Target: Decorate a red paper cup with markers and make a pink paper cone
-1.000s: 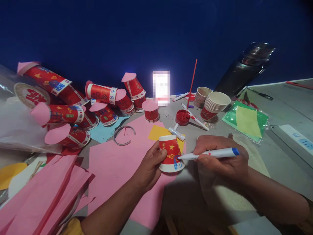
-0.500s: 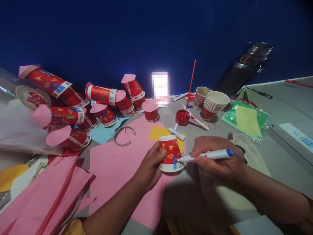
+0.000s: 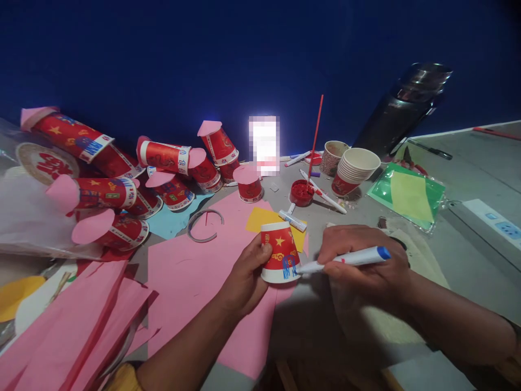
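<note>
My left hand [image 3: 248, 271] grips a red and white paper cup [image 3: 277, 241], held upside down with its wide rim at the bottom. The cup has a gold star, cloud patterns and blue marker strokes near the rim. My right hand [image 3: 362, 260] is closed around a white marker [image 3: 345, 259] with a blue end. The marker's tip touches the cup's lower right side by the blue strokes. Under the left hand lies a sheet of pink paper [image 3: 195, 293]. A marker cap or short white marker [image 3: 292, 220] rests on yellow paper [image 3: 260, 218] just behind the cup.
Several red cups with pink cone tops [image 3: 101, 193] are piled at the left. Behind my hands are a red paint pot [image 3: 302, 194] with a brush, stacked paper cups [image 3: 356, 168] and a black thermos [image 3: 401, 111]. A power strip [image 3: 494, 222] lies far right.
More blue strokes show on the cup's lower side. The cup is turned slightly, and the marker tip sits farther toward the cup's right edge. The view has shifted a little.
</note>
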{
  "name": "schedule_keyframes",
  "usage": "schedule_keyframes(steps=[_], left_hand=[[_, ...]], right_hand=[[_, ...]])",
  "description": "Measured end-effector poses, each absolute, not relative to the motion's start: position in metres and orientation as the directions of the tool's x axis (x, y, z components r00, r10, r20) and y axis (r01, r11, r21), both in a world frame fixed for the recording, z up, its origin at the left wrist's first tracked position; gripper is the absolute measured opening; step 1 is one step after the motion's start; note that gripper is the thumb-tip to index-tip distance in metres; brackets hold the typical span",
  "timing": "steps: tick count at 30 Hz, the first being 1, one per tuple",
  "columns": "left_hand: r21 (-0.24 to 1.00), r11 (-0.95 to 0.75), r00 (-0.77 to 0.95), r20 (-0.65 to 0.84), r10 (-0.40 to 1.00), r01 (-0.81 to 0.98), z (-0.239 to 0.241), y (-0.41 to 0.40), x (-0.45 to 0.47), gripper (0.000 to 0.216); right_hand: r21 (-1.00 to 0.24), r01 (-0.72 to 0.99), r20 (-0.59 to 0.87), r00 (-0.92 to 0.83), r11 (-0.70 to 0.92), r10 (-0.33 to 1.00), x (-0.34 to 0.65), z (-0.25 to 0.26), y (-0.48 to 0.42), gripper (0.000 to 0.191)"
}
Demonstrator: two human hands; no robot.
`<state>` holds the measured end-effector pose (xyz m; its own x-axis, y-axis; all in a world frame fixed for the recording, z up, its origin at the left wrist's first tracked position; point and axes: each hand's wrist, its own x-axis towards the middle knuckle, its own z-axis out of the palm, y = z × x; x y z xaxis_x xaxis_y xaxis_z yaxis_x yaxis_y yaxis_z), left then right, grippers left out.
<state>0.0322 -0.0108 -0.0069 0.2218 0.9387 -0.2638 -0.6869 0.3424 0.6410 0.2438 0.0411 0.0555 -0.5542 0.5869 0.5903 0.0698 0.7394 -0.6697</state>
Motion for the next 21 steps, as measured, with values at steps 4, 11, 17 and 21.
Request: schedule_keyframes(steps=[4, 11, 17, 21], left_hand=[[0.644, 0.33, 0.233, -0.233, 0.944, -0.69, -0.0065, -0.0104, 0.0333, 0.045], [0.656, 0.334, 0.217, -0.256, 0.942, -0.676, -0.0044, -0.0111, 0.0335, 0.043], [0.655, 0.346, 0.231, -0.258, 0.938, -0.672, -0.0055, -0.0114, 0.0329, 0.043], [0.654, 0.334, 0.227, -0.245, 0.943, -0.679, -0.0066, -0.0117, 0.0327, 0.044]], right_hand=[[-0.675, 0.051, 0.614, -0.513, 0.736, 0.6, 0.2435, 0.0547, 0.0409, 0.009], [-0.675, 0.048, 0.595, -0.555, 0.736, 0.581, 0.2432, 0.055, 0.0393, 0.01], [-0.674, 0.071, 0.574, -0.577, 0.735, 0.582, 0.2434, 0.0555, 0.0399, 0.013], [-0.682, 0.049, 0.599, -0.534, 0.729, 0.596, 0.2435, 0.0559, 0.0402, 0.013]])
